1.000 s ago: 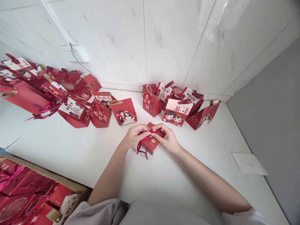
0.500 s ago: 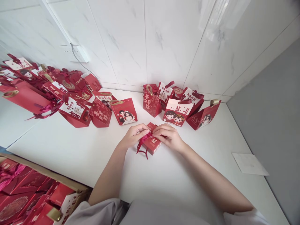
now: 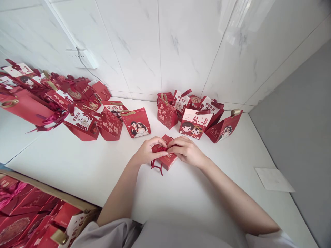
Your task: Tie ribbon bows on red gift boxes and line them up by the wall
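Note:
A small red box (image 3: 168, 162) with pale lettering lies flat on the white table, between my two hands. My left hand (image 3: 148, 150) is at its left side, thumb and fingers closed around the dark red ribbon (image 3: 160, 149) on top of the box. From the right, my right hand (image 3: 186, 150) reaches over the box with its fingers pinched at the same ribbon, their tips close to my left thumb. A twisted red cord (image 3: 157, 167) hangs off the box's near left side onto the table. The exact grip at the fingertips is partly hidden.
Several red gift boxes (image 3: 192, 124) stand behind my hands, by the tiled wall. More boxes (image 3: 82, 120) crowd the left side. A cardboard carton (image 3: 74, 200) of red boxes sits at the lower left. A white card (image 3: 274, 179) lies at the right edge.
My left thumb has moved right and down across the ribbon, nearer my right fingertips. The ribbon's loose part is now more bunched and covered. The box has hardly moved.

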Demonstrator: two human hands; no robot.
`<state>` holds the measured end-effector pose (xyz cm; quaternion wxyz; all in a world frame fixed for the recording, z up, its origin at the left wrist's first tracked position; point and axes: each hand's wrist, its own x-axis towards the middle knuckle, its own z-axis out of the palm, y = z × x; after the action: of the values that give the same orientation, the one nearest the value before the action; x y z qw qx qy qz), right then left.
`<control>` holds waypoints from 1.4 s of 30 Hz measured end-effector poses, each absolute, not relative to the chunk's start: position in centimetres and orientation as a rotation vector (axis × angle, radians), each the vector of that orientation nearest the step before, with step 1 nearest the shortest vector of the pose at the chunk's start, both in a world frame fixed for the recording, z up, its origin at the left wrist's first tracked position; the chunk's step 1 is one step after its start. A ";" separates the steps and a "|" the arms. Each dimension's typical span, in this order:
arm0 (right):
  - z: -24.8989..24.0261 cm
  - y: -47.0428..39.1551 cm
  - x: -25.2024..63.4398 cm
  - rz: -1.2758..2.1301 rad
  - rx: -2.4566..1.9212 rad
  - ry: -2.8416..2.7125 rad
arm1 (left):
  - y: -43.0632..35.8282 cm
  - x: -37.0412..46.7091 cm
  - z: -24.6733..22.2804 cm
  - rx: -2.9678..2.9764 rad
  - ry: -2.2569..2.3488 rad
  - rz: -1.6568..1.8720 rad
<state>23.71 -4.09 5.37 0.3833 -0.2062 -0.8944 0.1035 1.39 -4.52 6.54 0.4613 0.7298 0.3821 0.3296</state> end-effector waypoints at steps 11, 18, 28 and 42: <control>5.0 -3.8 23.4 0.598 -0.595 -2.155 | -4.7 1.5 6.7 1.970 0.990 0.822; 5.1 -4.1 23.3 0.620 -0.645 -2.125 | -5.9 2.9 7.7 2.334 1.111 0.897; 5.2 -4.0 23.3 0.588 -0.622 -2.151 | -6.4 3.6 7.3 2.431 1.210 1.008; 5.6 -4.0 23.2 0.946 -0.844 -1.945 | -6.1 2.8 7.2 2.421 1.167 1.023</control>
<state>23.22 -3.99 5.61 0.3985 -0.3332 -0.7684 0.3736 2.78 -6.14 7.16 0.1324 0.8346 0.4021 0.3525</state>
